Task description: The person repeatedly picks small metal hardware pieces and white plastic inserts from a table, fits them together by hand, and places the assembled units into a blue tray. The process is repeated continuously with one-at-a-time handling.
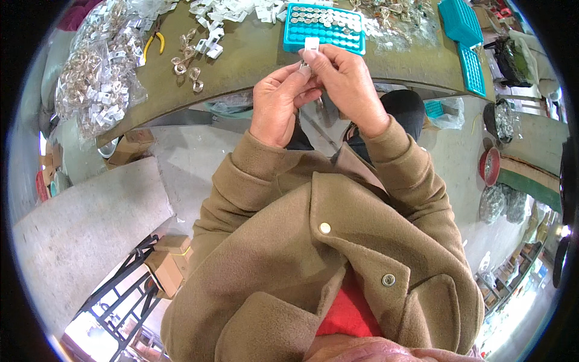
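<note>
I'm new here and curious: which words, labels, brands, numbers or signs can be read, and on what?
None can be read.
Small white rectangular piece in the right hand: any marking is too small to read.
Crumpled clear plastic bags: no legible print.
Brown cardboard boxes: no legible print.

Light is plentiful in here, soft and fairly even across the desk (235, 60), with a dim shadow pooling beneath its front edge. I'd squint toward eight o'clock, where white glare burns out behind the black metal frame (114, 282), and toward four, beside the shelving (512, 277). The clear plastic bags (99, 78) at ten sparkle; the white piece (312, 43) near twelve is almost washed out. Left hand (277, 99) and right hand (350, 81) look crisp, while outlying things soften and bend toward a black, blue-fringed rim.
</note>
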Available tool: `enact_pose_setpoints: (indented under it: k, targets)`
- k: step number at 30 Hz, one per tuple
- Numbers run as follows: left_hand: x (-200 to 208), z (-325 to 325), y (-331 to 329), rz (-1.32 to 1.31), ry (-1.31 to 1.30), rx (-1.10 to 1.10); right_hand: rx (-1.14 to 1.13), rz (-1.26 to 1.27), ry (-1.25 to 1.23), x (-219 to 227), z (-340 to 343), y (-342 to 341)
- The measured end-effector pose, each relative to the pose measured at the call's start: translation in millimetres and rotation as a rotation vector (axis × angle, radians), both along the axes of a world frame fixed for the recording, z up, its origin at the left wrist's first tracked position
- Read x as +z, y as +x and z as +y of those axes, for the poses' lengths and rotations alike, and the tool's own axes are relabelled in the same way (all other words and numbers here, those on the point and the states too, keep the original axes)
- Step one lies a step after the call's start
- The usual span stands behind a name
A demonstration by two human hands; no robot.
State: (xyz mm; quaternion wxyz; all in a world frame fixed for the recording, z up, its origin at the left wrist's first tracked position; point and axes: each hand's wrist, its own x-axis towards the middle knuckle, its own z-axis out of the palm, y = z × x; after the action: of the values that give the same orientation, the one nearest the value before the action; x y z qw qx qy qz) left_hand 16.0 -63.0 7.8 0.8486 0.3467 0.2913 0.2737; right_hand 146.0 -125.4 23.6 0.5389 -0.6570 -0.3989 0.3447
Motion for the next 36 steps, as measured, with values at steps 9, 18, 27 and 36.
enact_pose_setpoints:
  k: [9,18,27,36]
  targets:
    - [-14.2,10.0,-6.8,-0.177,-0.348,-0.179,0.113,0.445,0.074,0.1,-5.4,6.3]
    - [-15.0,3.3,-1.8,-0.284,-0.651,-0.212,0.207,0.624,0.074,-11.8,-5.4,29.2]
    - [-10.6,-3.3,2.2,-0.203,-0.646,-0.196,0.262,-0.339,0.172,-12.0,-26.8,27.4]
    - [-26.6,-27.7,17.0,0.082,-0.514,-0.372,0.160,-0.726,0.225,-32.4,-73.5,45.5]
